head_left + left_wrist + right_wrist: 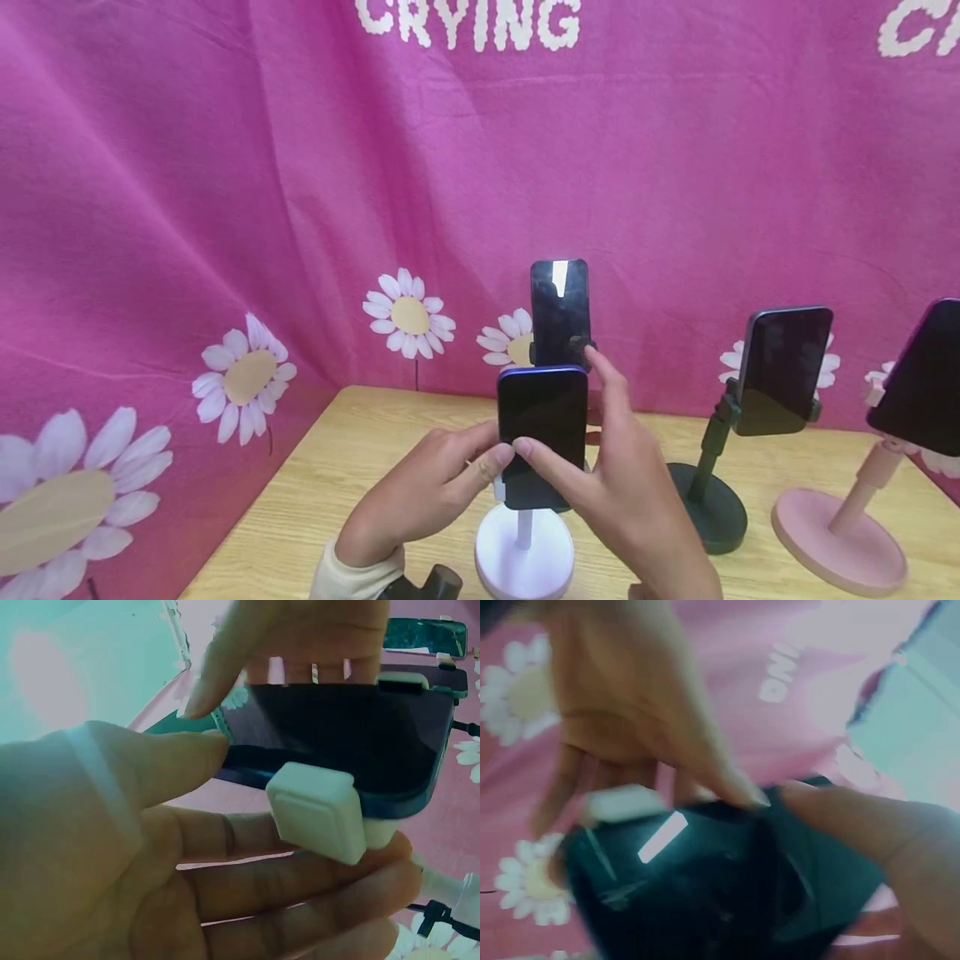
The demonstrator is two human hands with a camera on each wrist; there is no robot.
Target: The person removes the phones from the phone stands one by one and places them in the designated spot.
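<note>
A smartphone [546, 408] with a dark screen and a blue edge stands upright at a white phone stand [523, 557]. My left hand [427, 483] holds the phone's left side, thumb at the edge and fingers behind. In the left wrist view those fingers lie beneath a white clamp block [315, 808] at the phone's edge. My right hand [630, 475] grips the opposite side, its thumb over the screen near the left thumb. Its index finger points upward past the phone's top right corner. The remaining right fingers are mostly hidden behind the phone.
Directly behind stands another phone [561, 308] in a dark holder. To the right are a black stand [708, 508] with a phone [783, 371] and a pink stand [840, 537] with a phone [922, 379]. A pink daisy-print cloth [450, 167] hangs behind the wooden table [315, 483].
</note>
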